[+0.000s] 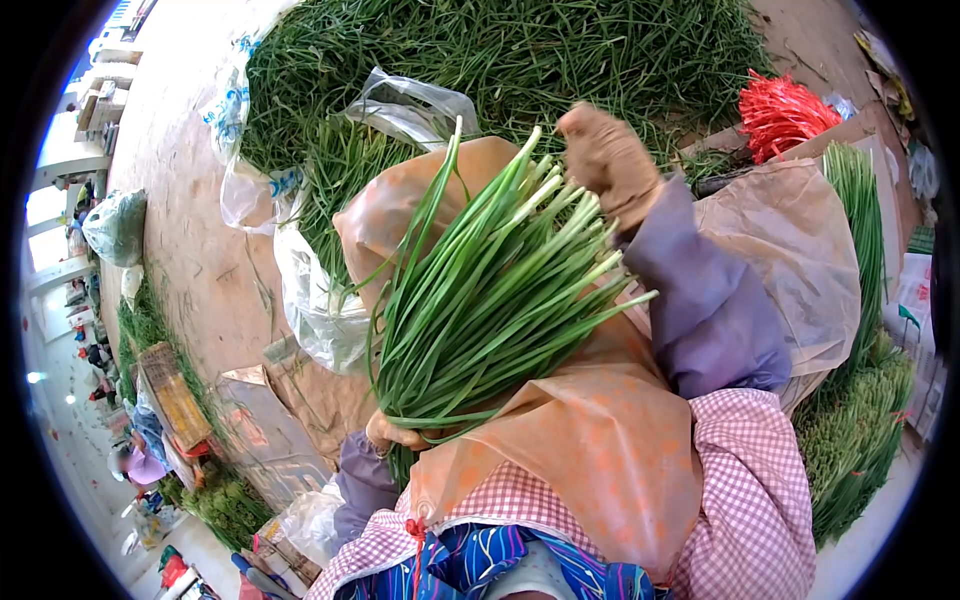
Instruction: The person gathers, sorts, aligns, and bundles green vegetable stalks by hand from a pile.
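Note:
A big loose bunch of garlic chives [500, 290] lies across my lap, its pale stem ends fanned out toward the upper right. My left hand [395, 432] is closed around the leafy end at the lower left; the leaves cover part of the fingers. Just beyond the pale ends, my right hand [605, 165] is raised and blurred by motion, so how its fingers are set is unclear. Under the bunch, an orange-tinted plastic apron [590, 430] covers my lap over a checked garment [750, 470].
A large heap of loose greens [500, 60] lies ahead beside crumpled clear plastic bags [310, 300]. Red plastic ties [785, 115] sit at upper right. Neat chive bundles [850, 440] are stacked at right. Cardboard [270, 420] lies at left, with other people [145, 465] farther off.

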Available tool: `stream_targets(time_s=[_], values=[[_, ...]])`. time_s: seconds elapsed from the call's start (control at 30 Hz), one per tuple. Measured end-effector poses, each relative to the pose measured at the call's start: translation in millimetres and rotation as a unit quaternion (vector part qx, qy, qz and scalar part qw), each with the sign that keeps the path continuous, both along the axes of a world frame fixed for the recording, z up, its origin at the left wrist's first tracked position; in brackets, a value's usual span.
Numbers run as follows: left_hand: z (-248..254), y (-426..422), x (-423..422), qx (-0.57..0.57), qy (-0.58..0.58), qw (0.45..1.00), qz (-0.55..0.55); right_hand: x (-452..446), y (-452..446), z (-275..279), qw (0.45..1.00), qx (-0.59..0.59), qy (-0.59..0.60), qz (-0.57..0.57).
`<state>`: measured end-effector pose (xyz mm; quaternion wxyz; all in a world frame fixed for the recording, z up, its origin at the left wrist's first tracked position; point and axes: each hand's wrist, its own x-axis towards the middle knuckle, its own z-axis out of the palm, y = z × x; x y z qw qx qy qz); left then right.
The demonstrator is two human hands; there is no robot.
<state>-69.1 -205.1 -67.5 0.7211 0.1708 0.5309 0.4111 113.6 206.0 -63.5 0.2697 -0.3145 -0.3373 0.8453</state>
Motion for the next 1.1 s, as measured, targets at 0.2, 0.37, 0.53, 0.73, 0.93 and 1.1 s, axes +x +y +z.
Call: stream_targets(time_s=[0.2, 0.37, 0.53, 0.73, 0.93, 1.1], values=[[0.8, -4.3, -1.0, -0.004, -0.005, 1.000, 0.000, 34.8, 23.9, 15.3, 0.999, 0.006, -0.051, 0.006], [0.4, -3.0, -1.5, -0.005, -0.007, 1.000, -0.003, -0.8, -23.2, -15.7, 0.972, -0.083, 0.128, 0.179], [0.7, -4.3, -0.6, -0.008, -0.009, 1.000, -0.004, 3.4, -13.4, 33.4, 0.998, 0.029, -0.046, -0.011], [-1.3, -3.6, -1.0, -0.010, -0.018, 1.000, -0.003, 78.0, 18.8, 15.4, 0.997, 0.065, -0.034, 0.015], [-1.5, 0.9, 1.9, -0.011, -0.019, 1.000, -0.012, 69.9, -50.1, 44.2, 0.919, 0.264, -0.222, 0.190], [-0.4, -1.1, 5.1, -0.010, -0.018, 1.000, -0.016, 70.0, -44.5, 24.3, 0.880, 0.416, -0.226, 0.036]])
